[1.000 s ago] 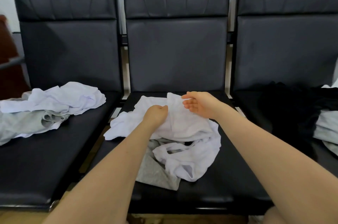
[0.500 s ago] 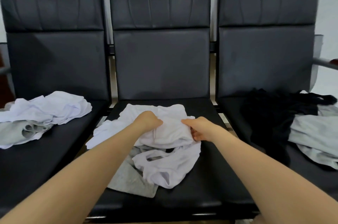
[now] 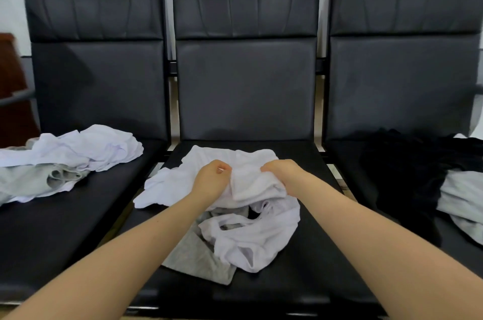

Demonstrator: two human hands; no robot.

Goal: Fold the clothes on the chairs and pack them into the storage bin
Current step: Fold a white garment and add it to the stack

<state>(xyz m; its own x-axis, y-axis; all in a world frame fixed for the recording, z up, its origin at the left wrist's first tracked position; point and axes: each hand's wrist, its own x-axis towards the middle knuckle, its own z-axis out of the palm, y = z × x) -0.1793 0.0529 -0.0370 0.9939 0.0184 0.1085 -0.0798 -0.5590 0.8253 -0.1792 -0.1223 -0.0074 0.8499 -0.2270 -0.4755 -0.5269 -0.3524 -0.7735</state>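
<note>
A crumpled white garment (image 3: 251, 186) lies on the seat of the middle black chair (image 3: 245, 89). My left hand (image 3: 211, 180) grips its fabric at the left of a bunched fold, and my right hand (image 3: 283, 172) grips the same fold at the right. A second white piece (image 3: 256, 241) and a grey garment (image 3: 201, 259) lie under and in front of it. The storage bin is not in view.
The left chair (image 3: 96, 84) holds a white garment (image 3: 88, 147) over a grey one (image 3: 31, 184). On the right chair (image 3: 402, 79) lie a black garment (image 3: 407, 170) and a grey one (image 3: 462, 197). A dark red piece of furniture (image 3: 10, 89) stands at far left.
My right hand came down from above the white garment and closed on its fabric. Both hands have drawn closer together on the bunched fold.
</note>
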